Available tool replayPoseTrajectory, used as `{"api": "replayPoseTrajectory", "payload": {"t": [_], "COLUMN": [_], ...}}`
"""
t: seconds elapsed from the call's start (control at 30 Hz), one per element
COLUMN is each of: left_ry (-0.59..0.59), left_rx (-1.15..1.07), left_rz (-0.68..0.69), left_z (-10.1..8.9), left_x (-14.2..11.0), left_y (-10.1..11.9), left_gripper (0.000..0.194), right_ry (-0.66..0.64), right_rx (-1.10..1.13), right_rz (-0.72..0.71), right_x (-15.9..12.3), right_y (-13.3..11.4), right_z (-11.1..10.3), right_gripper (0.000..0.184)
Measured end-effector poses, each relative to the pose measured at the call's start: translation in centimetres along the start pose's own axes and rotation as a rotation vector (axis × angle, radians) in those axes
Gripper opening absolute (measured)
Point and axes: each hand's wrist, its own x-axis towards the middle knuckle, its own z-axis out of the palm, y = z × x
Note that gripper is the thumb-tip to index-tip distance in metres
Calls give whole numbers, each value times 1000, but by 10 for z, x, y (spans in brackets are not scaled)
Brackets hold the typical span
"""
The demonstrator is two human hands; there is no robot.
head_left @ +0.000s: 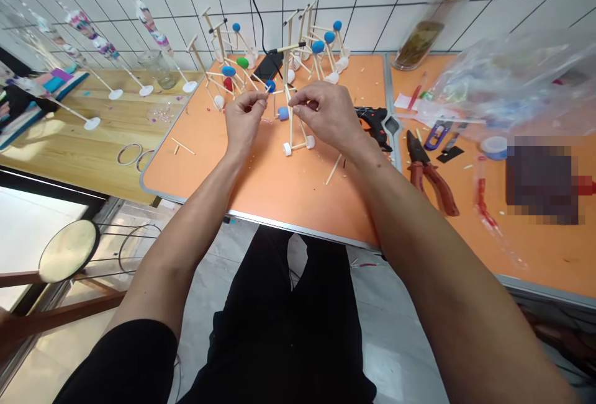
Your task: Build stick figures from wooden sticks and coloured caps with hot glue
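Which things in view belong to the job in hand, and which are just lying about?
Likely in the job:
- stick frame, at the right hand's fingertips
- similar stick figures, behind it
- loose stick, nearer the table edge
- black glue gun, probably

Likely just lying about:
- plastic bag
- glass jar
- round stool

Unclear: pliers, in neither hand.

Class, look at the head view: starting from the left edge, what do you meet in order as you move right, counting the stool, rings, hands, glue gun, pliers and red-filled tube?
Stool → rings → left hand → right hand → glue gun → pliers → red-filled tube
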Motion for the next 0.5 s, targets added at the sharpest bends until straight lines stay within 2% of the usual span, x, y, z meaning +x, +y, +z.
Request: {"api": "replayPoseTrajectory", "payload": {"t": [0.13, 0.27, 0.5], "left_ry": [-56, -123, -195], "left_rx": [21, 61, 124], "left_rz": [-6, 50, 116], "left_z": [12, 23, 29], "left_x": [-4, -10, -15], "left_y": [-7, -13, -11], "left_gripper": [19, 22, 17], "right_ry": [7, 6, 5], "right_rx": [-1, -2, -5], "right_rz": [-13, -12, -9], "right_x": [1, 1, -1], "right_y": [1, 1, -2], "right_z": [1, 1, 1], "right_gripper": [20, 19, 23]}}
